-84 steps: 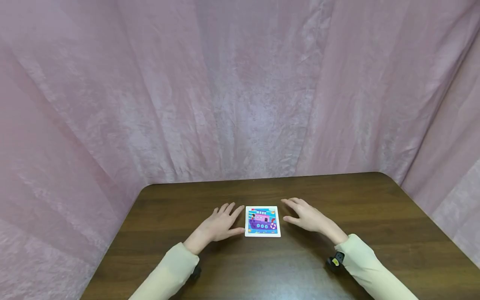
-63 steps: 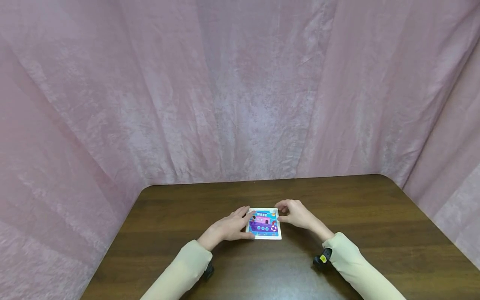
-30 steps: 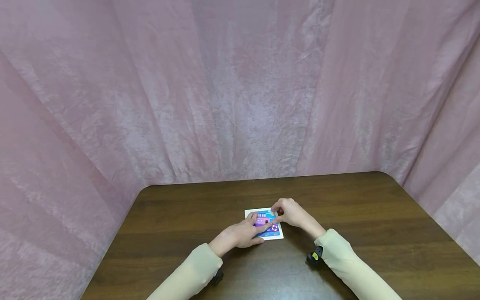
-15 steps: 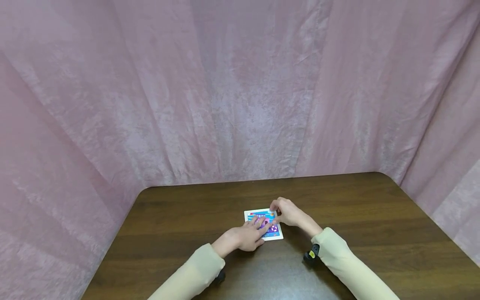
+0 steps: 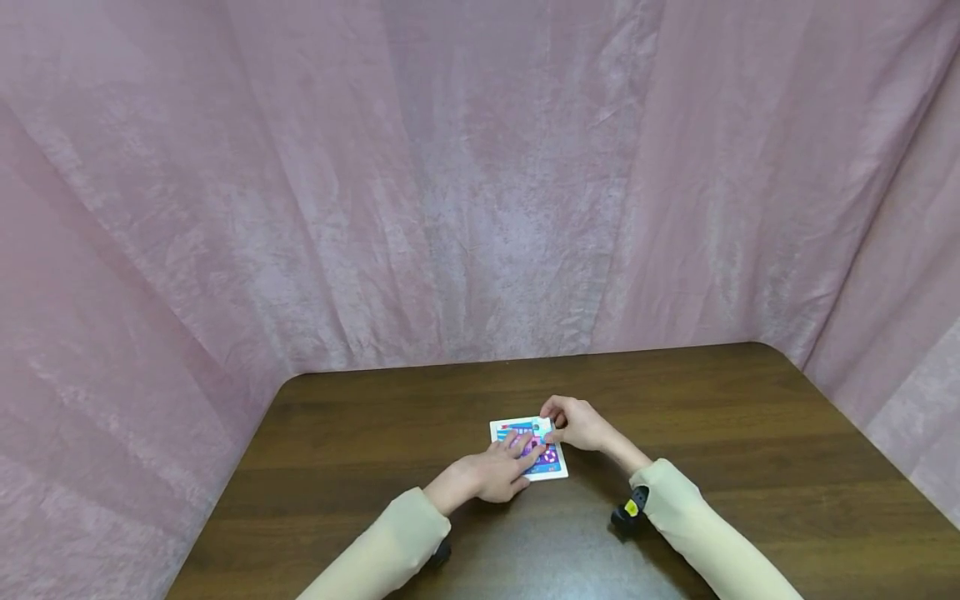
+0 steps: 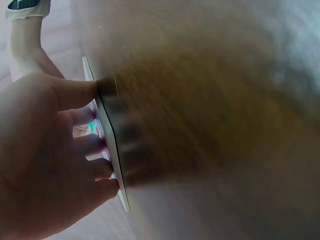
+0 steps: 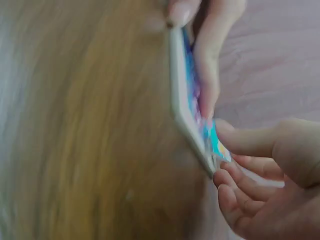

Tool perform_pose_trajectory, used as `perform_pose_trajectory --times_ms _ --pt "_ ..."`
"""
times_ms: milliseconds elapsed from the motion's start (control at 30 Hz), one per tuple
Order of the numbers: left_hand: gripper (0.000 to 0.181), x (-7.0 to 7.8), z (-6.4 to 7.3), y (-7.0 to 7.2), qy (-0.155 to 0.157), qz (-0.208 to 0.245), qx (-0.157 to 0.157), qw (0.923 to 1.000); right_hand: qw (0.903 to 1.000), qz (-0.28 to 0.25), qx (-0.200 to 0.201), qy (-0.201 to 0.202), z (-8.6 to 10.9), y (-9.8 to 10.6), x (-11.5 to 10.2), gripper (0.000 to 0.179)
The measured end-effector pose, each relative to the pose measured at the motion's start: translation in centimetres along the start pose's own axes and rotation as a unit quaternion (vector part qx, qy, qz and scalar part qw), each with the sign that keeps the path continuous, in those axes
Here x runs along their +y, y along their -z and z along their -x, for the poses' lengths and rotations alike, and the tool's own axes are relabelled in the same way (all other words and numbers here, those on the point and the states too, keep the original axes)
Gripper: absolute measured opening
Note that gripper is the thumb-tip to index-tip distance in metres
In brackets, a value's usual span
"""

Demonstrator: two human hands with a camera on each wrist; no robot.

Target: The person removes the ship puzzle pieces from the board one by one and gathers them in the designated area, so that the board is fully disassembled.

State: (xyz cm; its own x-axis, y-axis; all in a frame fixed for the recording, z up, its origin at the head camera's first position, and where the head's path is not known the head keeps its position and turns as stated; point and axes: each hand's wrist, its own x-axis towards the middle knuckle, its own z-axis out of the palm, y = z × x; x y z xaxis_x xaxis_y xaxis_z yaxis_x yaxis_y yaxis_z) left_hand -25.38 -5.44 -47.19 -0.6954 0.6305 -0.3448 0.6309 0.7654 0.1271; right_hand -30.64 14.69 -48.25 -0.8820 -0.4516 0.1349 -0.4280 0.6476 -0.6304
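Note:
A small square picture puzzle [image 5: 553, 467] with a purple and pink ship in a white frame lies on the brown table. My left hand [image 5: 489, 477] rests over its lower left part with fingers spread across the picture, hiding much of it. In the left wrist view the thumb [image 6: 75, 95] touches the near edge of the frame. At the upper right corner my right hand [image 5: 583, 425] pinches a turquoise puzzle piece [image 7: 219, 144] between thumb and fingers. That piece stands tilted up from the board in the right wrist view.
The brown wooden table [image 5: 360, 433] has rounded far corners. Pink velvet curtains [image 5: 480, 183] hang behind it and on both sides. A black wrist camera [image 5: 628, 510] sits under the right sleeve.
My left hand has moved right from beside the puzzle onto its picture. My right hand has come in to the upper right corner, and the piece there has now tilted up.

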Motion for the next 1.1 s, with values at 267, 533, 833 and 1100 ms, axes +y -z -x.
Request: perform_pose_trajectory --times_ms 267,533,833,1100 --pt "0.06 0.0 -0.2 0.0 0.002 0.0 -0.005 1.0 0.9925 -0.077 0.061 -0.072 -0.3 -0.5 -0.5 0.006" --pt "0.06 0.1 -0.2 0.2 0.005 0.012 -0.017 0.9998 0.9711 -0.179 0.072 -0.141 -0.1 -0.4 -0.3 0.008" --pt "0.059 -0.1 -0.1 0.2 -0.001 0.011 -0.018 0.9998 0.9526 -0.236 0.064 -0.182 0.0 0.7 0.2 0.013" --pt "0.06 -0.1 -0.1 0.3 0.003 0.021 -0.021 0.9995 0.9534 -0.226 0.072 -0.187 0.0 1.5 1.1 0.013"
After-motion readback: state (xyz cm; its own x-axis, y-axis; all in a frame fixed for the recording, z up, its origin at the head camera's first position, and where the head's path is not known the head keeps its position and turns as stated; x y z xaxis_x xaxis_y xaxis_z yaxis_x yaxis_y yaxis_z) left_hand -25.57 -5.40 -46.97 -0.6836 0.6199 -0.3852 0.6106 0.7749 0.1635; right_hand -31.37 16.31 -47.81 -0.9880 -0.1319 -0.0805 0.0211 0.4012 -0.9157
